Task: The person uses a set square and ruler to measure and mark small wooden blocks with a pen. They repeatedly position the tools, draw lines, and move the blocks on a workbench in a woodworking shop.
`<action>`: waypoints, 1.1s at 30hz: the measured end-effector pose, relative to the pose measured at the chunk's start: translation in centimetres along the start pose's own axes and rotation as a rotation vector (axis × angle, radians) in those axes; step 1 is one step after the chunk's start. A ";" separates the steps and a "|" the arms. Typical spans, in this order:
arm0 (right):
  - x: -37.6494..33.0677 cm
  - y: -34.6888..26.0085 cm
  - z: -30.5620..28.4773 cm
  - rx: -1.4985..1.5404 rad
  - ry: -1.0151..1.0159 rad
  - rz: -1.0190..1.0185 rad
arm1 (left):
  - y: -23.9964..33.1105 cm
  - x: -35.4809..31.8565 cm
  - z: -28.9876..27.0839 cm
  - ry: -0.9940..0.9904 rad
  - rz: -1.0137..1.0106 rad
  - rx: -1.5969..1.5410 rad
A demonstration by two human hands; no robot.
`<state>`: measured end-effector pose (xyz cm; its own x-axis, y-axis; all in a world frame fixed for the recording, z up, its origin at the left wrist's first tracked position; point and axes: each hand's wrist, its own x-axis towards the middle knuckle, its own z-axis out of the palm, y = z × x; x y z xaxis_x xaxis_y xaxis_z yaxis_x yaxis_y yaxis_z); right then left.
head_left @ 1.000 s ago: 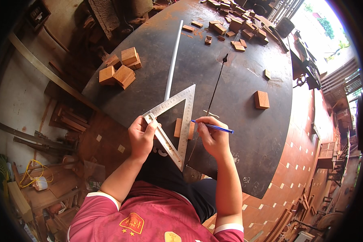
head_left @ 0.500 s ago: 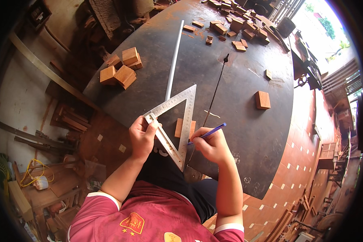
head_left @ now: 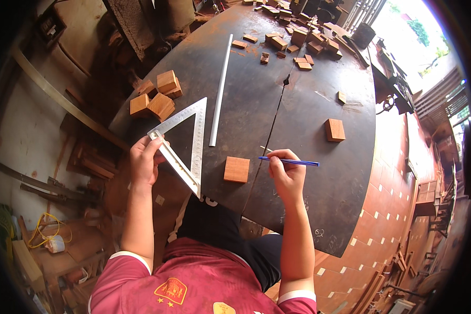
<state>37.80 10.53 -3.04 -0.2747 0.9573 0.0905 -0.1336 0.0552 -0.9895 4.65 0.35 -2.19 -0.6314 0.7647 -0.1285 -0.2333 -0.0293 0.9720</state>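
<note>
My left hand (head_left: 146, 159) grips a metal triangle square (head_left: 198, 137) by its thick edge, near one corner. The square is held at the left side of the dark table, its long edge slanting toward me. In my right hand (head_left: 288, 175) a blue pen (head_left: 304, 163) is pinched between thumb and fingers, its tip pointing left. Between the two hands a square wooden block (head_left: 236, 169) lies flat on the table, touched by neither. Beyond it rests a long pale metal strip (head_left: 222, 89).
Several wooden blocks (head_left: 161, 107) are stacked at the table's left edge. One more block (head_left: 335, 130) and a small piece (head_left: 341, 97) lie to the right. Many offcuts (head_left: 299, 37) crowd the far end. A dark seam (head_left: 275, 123) runs along the tabletop (head_left: 319, 199).
My left hand has carried the triangle square left, off the wooden block, which now shows whole. My right hand has risen slightly away from the block, with the pen tilted flatter.
</note>
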 end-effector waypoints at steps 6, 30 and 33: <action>0.0 0.0 0.0 -0.022 0.040 0.005 | 0.5 1.6 -0.9 -0.093 -0.045 0.250; 0.5 -0.7 -0.6 -0.051 0.132 -0.044 | 1.0 -3.7 9.4 -0.864 0.452 0.801; 0.3 -0.9 -0.6 -0.051 0.145 -0.051 | 1.2 -2.9 7.3 -0.823 0.062 0.153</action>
<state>38.41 10.98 -2.23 -0.1278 0.9836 0.1273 -0.0944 0.1157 -0.9888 11.64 2.83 0.78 0.1150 0.9920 0.0528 -0.0761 -0.0442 0.9961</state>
